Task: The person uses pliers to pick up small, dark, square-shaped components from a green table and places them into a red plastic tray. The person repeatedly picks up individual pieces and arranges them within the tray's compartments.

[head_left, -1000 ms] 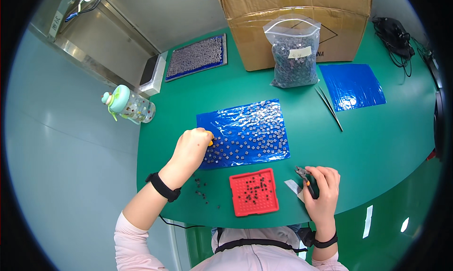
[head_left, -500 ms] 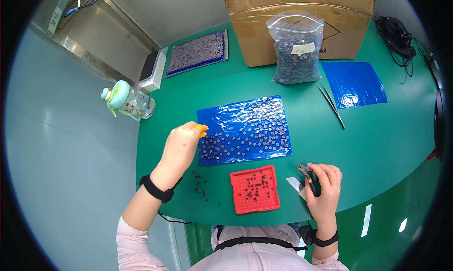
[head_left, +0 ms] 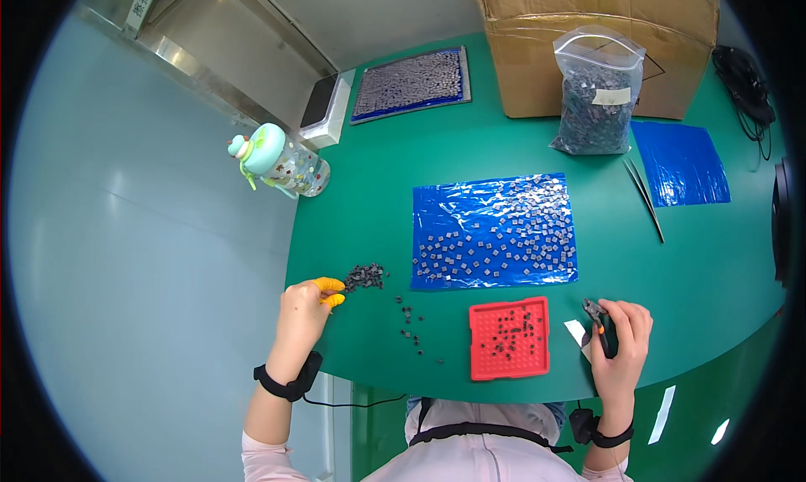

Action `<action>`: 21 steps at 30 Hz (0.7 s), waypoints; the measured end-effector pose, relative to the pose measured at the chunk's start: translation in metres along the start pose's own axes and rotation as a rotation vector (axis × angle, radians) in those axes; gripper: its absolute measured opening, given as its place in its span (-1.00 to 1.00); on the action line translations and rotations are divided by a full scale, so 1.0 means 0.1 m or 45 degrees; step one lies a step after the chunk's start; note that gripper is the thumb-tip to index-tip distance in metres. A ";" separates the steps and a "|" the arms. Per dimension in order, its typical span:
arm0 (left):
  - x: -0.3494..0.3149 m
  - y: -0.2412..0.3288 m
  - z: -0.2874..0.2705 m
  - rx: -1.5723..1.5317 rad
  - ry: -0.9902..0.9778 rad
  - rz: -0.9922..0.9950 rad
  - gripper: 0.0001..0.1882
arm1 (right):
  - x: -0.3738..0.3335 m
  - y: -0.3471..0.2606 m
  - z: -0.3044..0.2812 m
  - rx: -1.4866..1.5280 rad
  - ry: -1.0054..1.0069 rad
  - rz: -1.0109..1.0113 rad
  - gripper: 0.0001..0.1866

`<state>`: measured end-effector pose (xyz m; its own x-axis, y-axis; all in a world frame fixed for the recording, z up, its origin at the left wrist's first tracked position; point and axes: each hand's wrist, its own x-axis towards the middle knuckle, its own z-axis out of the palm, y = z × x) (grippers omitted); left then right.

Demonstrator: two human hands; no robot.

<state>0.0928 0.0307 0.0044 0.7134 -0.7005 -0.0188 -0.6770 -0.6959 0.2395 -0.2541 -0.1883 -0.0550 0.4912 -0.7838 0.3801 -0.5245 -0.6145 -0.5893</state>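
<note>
My left hand [head_left: 304,311] has yellow covers on its thumb and index finger. Those two fingertips are slightly apart at the near-left edge of a pile of small dark pieces [head_left: 366,275]; I see nothing clearly held between them. A pair of nippers [head_left: 603,324] with black and orange handles is in my right hand [head_left: 623,341], jaws pointing away from me. Between the hands sits a red tray [head_left: 476,348] with several dark pieces scattered in it. Beyond it lies a blue sheet [head_left: 441,213] covered with small grey square pieces, densest at its right.
Loose dark pieces [head_left: 408,316] lie left of the tray. Tweezers [head_left: 645,201], a second blue sheet [head_left: 684,167], a zip bag [head_left: 596,117] of pieces and a cardboard box [head_left: 525,70] are at the back right. A bottle [head_left: 290,165] and a filled panel [head_left: 411,83] are at the back left.
My left hand has left the blue sheet's left edge and come down left to the dark pile, its fingers spreading a little. My right hand still holds the nippers. The view has swung left.
</note>
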 end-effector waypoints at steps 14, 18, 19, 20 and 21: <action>0.02 0.06 0.16 -0.153 -0.055 0.164 -0.76 | -0.01 -0.03 0.02 -0.068 0.002 0.015 -0.58; -0.11 0.18 0.12 -0.217 -0.023 0.130 -0.75 | -0.01 -0.03 0.02 -0.053 0.004 0.018 -0.59; -0.14 0.17 0.11 -0.236 0.020 0.146 -0.75 | -0.01 -0.02 0.02 -0.050 0.005 0.019 -0.59; -0.16 0.15 0.11 -0.256 0.065 0.161 -0.75 | -0.01 -0.02 0.02 -0.044 0.007 0.017 -0.59; -0.17 0.15 0.11 -0.260 0.053 0.158 -0.75 | -0.01 -0.01 0.02 -0.040 0.009 0.015 -0.59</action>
<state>0.0680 0.0304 -0.0023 0.6367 -0.7686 0.0621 -0.7123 -0.5554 0.4291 -0.2525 -0.1864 -0.0564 0.4799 -0.7915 0.3785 -0.5518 -0.6077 -0.5712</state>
